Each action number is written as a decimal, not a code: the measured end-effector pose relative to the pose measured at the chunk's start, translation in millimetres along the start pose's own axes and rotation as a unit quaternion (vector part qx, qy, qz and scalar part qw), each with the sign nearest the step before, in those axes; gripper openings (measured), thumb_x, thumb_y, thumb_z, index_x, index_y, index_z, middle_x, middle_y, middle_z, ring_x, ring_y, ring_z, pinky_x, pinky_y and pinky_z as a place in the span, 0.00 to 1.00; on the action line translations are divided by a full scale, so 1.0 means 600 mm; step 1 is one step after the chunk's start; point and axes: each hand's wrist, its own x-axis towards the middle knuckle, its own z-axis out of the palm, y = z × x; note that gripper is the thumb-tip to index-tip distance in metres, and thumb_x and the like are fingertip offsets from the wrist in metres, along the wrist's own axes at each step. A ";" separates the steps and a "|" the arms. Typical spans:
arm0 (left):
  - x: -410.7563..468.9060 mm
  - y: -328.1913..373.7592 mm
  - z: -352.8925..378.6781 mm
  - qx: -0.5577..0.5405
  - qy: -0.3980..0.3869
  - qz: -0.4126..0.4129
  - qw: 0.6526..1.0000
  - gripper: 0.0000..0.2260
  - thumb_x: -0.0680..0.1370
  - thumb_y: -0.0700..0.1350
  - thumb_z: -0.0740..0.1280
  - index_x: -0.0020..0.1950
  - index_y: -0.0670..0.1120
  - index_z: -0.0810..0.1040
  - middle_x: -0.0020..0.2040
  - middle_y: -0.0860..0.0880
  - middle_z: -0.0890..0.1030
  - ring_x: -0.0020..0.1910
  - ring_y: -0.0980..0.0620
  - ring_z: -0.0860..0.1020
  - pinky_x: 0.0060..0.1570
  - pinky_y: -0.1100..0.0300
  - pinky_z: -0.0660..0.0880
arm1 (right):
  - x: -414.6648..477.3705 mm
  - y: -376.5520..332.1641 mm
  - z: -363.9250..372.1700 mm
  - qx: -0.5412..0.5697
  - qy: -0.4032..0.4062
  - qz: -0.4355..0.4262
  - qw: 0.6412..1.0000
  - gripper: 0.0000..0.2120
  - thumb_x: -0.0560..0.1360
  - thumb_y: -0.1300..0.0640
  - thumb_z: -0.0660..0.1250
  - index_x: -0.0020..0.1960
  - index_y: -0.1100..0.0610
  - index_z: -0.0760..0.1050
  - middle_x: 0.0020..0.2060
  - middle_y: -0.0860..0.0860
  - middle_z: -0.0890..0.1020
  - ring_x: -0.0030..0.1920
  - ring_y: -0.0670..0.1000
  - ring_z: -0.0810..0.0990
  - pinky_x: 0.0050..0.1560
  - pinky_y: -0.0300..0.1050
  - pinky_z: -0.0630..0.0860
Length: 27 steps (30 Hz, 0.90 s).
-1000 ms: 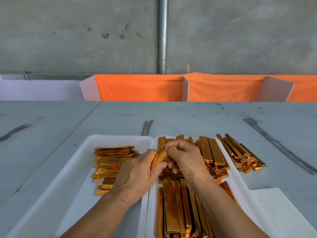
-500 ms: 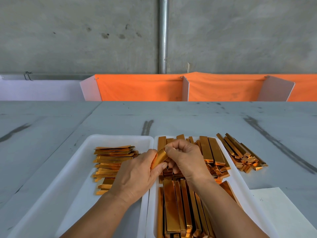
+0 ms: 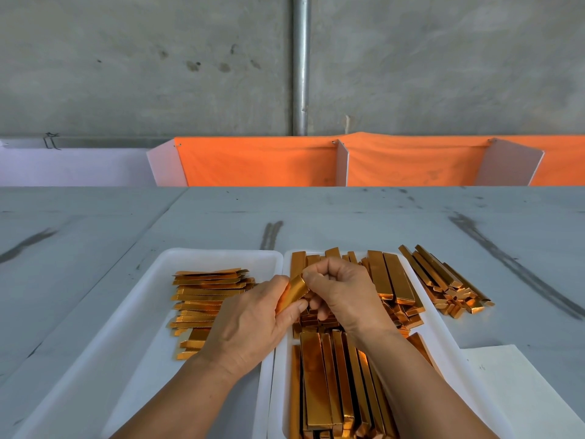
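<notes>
At the front edge of the desk [image 3: 348,223], the left grip [image 3: 250,324] and right grip [image 3: 345,296] are still pinching one gold foil carton [image 3: 294,293], barely moving; folding is apparently continuing.

I take this for a small packing workshop. Behind the long grey worktable [image 3: 348,217] rises a bare concrete wall [image 3: 126,58] with an exposed metal pipe [image 3: 300,64]. At the table's far edge stand orange cloth partitions [image 3: 253,163]. On the table, white trays [image 3: 218,253] hold stacked gold foil cartons [image 3: 202,293], dozens alike.
</notes>
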 end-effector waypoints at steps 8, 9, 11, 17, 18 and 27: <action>-0.002 0.001 -0.005 -0.009 -0.006 0.005 1.000 0.21 0.76 0.67 0.50 0.53 0.54 0.69 0.36 0.58 0.69 0.33 0.58 0.73 0.32 0.71 0.66 | 0.000 -0.008 -0.009 0.039 -0.033 0.029 0.998 0.03 0.76 0.62 0.71 0.43 0.59 0.82 0.32 0.55 0.82 0.26 0.48 0.77 0.27 0.37 0.76; -0.002 0.001 -0.006 -0.008 -0.006 0.007 1.000 0.21 0.76 0.67 0.49 0.54 0.54 0.70 0.36 0.58 0.70 0.33 0.58 0.73 0.32 0.71 0.66 | 0.000 -0.008 -0.009 0.038 -0.033 0.030 0.998 0.03 0.76 0.63 0.71 0.43 0.60 0.81 0.32 0.56 0.82 0.27 0.48 0.77 0.27 0.37 0.76; -0.002 0.001 -0.006 -0.009 -0.006 0.006 1.000 0.21 0.76 0.67 0.49 0.54 0.54 0.70 0.36 0.58 0.70 0.33 0.57 0.74 0.32 0.71 0.67 | 0.000 -0.008 -0.009 0.029 -0.030 0.021 0.999 0.03 0.76 0.62 0.71 0.43 0.59 0.82 0.32 0.56 0.82 0.27 0.49 0.77 0.27 0.38 0.76; -0.001 0.002 -0.005 -0.009 -0.001 0.000 1.000 0.20 0.76 0.67 0.50 0.54 0.54 0.69 0.35 0.58 0.70 0.32 0.57 0.74 0.30 0.71 0.65 | -0.002 -0.005 -0.007 -0.022 -0.018 -0.022 0.999 0.04 0.76 0.59 0.71 0.43 0.56 0.82 0.30 0.54 0.82 0.26 0.49 0.76 0.28 0.38 0.77; -0.001 0.002 -0.005 -0.007 -0.001 0.003 1.000 0.20 0.76 0.67 0.51 0.54 0.54 0.70 0.36 0.58 0.71 0.33 0.57 0.74 0.31 0.71 0.66 | -0.002 -0.006 -0.007 -0.016 -0.023 -0.016 0.999 0.04 0.76 0.60 0.71 0.42 0.56 0.82 0.30 0.54 0.82 0.26 0.49 0.77 0.27 0.38 0.76; -0.002 0.003 -0.006 -0.007 0.000 0.018 1.000 0.23 0.77 0.67 0.51 0.58 0.53 0.72 0.40 0.58 0.75 0.35 0.57 0.76 0.33 0.67 0.72 | 0.001 -0.010 -0.011 0.043 -0.046 0.038 0.997 0.04 0.76 0.64 0.70 0.42 0.59 0.79 0.30 0.55 0.80 0.26 0.48 0.76 0.26 0.38 0.75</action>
